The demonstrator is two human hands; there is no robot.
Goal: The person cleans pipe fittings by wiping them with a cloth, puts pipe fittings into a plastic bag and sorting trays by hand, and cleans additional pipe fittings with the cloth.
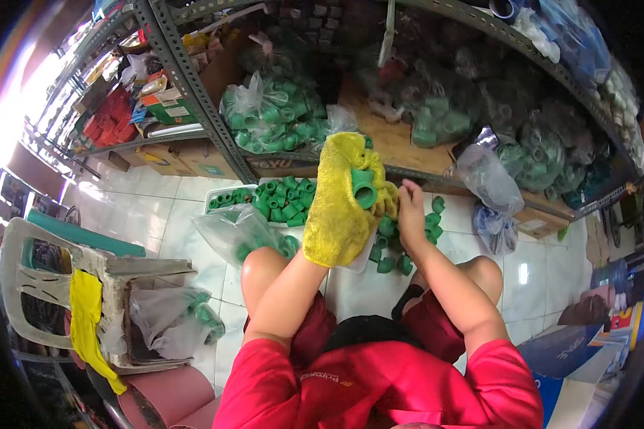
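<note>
My left hand [336,204], in a thick yellow work glove, is raised in front of my knees. Its fingers are wrapped round a green pipe fitting [364,193] whose round opening faces me. Just right of the glove is my bare right hand [411,218], its fingers bent and close together; whatever they may hold is hidden. Loose green pipe fittings [385,264] lie below and beside this hand, near a white tray edge [358,263] partly covered by the glove. More green fittings [285,200] fill a tray to the left of the glove.
A clear plastic bag [236,232] with green fittings sits by my left knee. Metal shelving [193,86] ahead carries bagged fittings [275,114]. A worn plastic chair [50,286] with a yellow cloth [87,325] stands left. Boxes [562,350] are at right.
</note>
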